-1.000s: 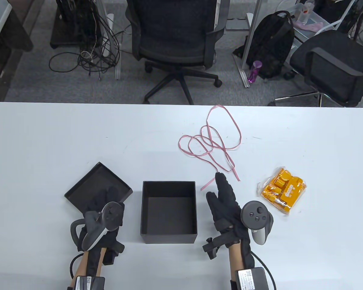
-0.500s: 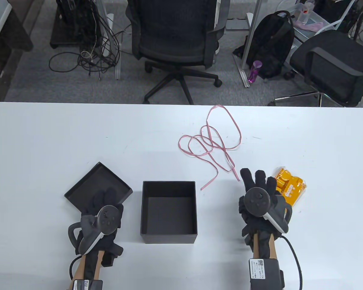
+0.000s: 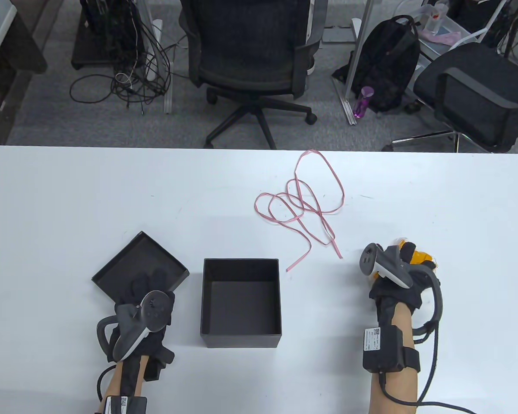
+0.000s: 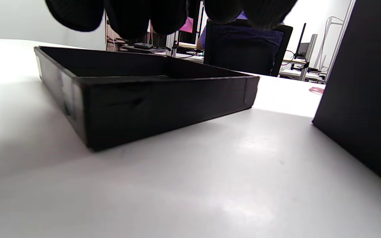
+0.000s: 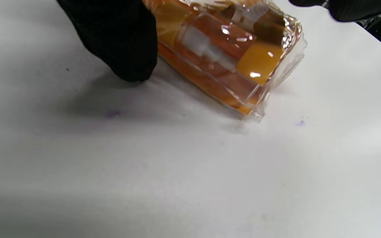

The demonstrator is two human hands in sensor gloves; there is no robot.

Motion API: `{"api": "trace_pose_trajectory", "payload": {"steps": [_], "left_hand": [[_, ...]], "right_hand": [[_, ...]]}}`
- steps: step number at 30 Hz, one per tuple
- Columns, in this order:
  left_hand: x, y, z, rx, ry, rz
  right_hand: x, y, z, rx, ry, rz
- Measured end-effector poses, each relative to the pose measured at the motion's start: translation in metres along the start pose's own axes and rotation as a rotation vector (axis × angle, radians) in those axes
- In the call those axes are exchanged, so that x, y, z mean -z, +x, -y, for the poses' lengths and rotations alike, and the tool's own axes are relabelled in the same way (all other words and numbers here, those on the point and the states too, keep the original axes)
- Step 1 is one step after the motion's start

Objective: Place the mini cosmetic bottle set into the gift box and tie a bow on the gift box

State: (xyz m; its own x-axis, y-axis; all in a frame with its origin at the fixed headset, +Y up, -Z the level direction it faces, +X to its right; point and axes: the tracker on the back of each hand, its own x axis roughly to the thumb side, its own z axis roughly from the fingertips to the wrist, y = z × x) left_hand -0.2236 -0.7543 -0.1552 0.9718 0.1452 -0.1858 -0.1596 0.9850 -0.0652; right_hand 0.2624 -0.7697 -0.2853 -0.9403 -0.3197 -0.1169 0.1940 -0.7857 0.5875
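Observation:
The mini cosmetic bottle set is an orange pack in clear wrap, lying right of the box. My right hand covers it. In the right wrist view the pack is tilted with one edge on the table, held between my thumb and the fingers above. The black gift box stands uncovered with nothing in it. Its lid lies upturned to the left. My left hand rests over the lid's near corner, fingers relaxed. The pink ribbon lies loose behind the box.
The box's dark wall stands close to the right of the lid. Office chairs and a backpack stand on the floor beyond the table's far edge.
My right hand moved from beside the box rightward onto the bottle set, rolled over and closed on it. The left hand has stayed at the lid.

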Motion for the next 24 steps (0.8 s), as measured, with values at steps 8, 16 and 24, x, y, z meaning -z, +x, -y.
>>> {"api": "trace_pose_trajectory", "payload": {"steps": [8,16,24], "left_hand": [[0.001,0.001,0.001,0.012,-0.015,0.001],[0.001,0.001,0.002,0.009,-0.011,0.005],[0.001,0.0,0.0,-0.01,-0.004,0.008]], "right_hand": [[0.01,0.006,0.003,-0.013,0.09,-0.017],[0.009,0.015,0.003,-0.148,-0.045,-0.017],[-0.006,0.026,-0.004,-0.319,-0.228,0.018]]}}
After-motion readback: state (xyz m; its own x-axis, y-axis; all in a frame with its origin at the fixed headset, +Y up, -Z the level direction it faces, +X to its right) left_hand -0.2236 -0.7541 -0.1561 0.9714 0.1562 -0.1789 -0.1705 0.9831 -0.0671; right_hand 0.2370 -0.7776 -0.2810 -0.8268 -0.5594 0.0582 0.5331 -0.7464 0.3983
